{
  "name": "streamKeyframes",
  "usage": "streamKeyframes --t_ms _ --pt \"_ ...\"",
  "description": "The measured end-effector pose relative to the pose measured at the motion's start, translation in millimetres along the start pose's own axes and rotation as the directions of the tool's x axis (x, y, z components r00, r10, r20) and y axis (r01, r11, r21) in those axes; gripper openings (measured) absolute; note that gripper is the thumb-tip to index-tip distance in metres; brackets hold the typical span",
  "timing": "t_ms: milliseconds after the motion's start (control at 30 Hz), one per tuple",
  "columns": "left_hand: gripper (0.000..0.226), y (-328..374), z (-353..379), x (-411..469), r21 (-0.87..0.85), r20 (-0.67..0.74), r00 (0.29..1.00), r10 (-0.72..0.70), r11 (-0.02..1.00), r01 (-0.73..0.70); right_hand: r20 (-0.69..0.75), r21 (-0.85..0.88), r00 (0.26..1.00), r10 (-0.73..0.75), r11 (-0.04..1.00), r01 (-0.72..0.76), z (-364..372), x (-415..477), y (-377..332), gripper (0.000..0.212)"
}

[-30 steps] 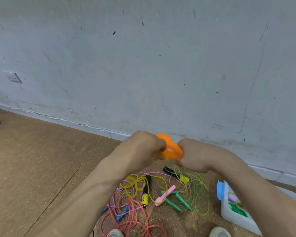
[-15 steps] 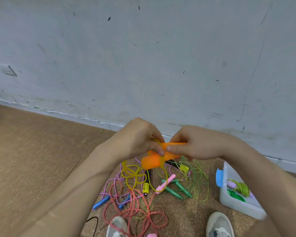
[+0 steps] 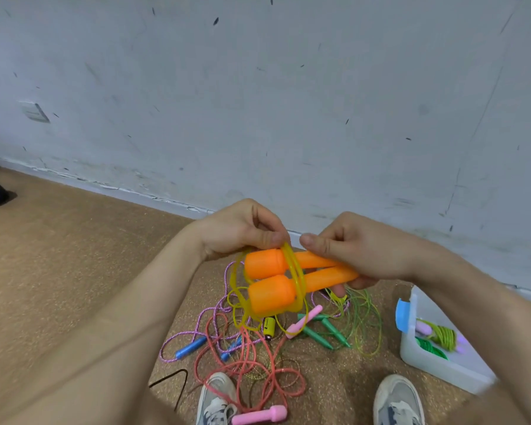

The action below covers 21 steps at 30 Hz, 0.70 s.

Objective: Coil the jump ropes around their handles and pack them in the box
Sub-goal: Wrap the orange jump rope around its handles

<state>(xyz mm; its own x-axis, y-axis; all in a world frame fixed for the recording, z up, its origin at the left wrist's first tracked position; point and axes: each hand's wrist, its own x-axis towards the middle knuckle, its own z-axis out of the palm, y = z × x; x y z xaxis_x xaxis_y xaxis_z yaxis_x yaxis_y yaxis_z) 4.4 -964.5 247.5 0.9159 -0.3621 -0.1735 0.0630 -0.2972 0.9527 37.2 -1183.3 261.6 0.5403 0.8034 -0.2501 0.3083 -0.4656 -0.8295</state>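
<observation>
My right hand (image 3: pixel 362 250) grips the narrow ends of two orange handles (image 3: pixel 270 280) held side by side in front of me. A yellow rope (image 3: pixel 296 271) runs in a few turns around their middle, with loose loops hanging below. My left hand (image 3: pixel 246 230) pinches that rope at the top of the handles. The translucent box (image 3: pixel 442 366) stands on the floor at the lower right, and coiled green ropes with pale purple handles lie in it.
Loose ropes lie tangled on the cork floor (image 3: pixel 74 271) below my hands: red rope (image 3: pixel 252 363), purple cord with blue handles (image 3: pixel 190 348), green handles (image 3: pixel 325 332), pink handles (image 3: pixel 259 417). My two shoes (image 3: pixel 397 400) are at the bottom edge. A grey wall (image 3: pixel 258 102) rises close ahead.
The handles turned from a bunched grip to lying level side by side, wide ends toward me. The yellow rope now circles their middle. The view tipped further down.
</observation>
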Motion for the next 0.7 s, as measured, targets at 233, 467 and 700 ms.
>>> streamKeyframes --t_ms 233,467,700 --pt "0.018 -15.5 11.8 36.6 -0.407 -0.339 0.928 -0.156 0.913 0.004 -0.285 0.369 0.958 0.009 0.924 0.101 1.5 7.8 1.9 0.059" --pt "0.029 -14.0 45.4 27.2 -0.221 -0.53 0.847 0.044 0.957 -0.188 -0.539 0.496 0.831 0.136 0.849 0.182 -5.7 17.8 -4.2 0.058" --pt "0.02 -5.7 58.4 31.9 -0.211 -0.517 0.856 -0.015 0.971 -0.11 -0.701 0.423 0.685 0.199 0.889 0.174 -3.9 31.3 2.7 0.054"
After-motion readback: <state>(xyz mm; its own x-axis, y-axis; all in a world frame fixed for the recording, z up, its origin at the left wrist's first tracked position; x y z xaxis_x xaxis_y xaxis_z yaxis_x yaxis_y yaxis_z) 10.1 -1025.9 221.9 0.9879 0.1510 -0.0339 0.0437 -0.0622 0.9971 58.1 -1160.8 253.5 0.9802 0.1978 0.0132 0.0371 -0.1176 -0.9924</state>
